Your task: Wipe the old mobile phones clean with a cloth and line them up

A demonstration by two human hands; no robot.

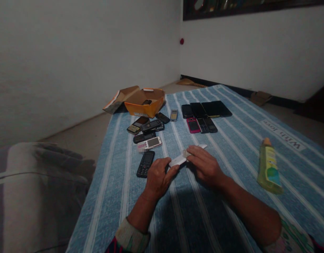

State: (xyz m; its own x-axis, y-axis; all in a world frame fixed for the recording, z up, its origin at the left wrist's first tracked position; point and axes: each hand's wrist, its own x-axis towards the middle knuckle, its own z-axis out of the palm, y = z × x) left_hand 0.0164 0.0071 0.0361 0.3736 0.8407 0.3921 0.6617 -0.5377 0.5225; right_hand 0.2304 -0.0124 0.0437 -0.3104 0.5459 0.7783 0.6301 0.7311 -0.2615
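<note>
Over the near middle of the bed, my left hand (158,176) grips one end of a slim white mobile phone (177,161), its thumb and forefinger closed on the edges. My right hand (205,164) is closed at the phone's other end, with a small pale cloth (186,154) pinched under the fingers against the phone's surface. A white tip shows beyond the right fingers. Left of my left hand lies a black keypad phone (146,164). Just behind it are a white-and-pink phone (150,143) and a black phone (144,137).
An orange box (143,109) with its lid open stands at the back left, a phone inside. Several phones lie piled before it. Farther right, a pink phone (193,125) lies among dark phones and black tablets (217,109). A yellow-green bottle (269,168) lies at right on the striped sheet (238,154).
</note>
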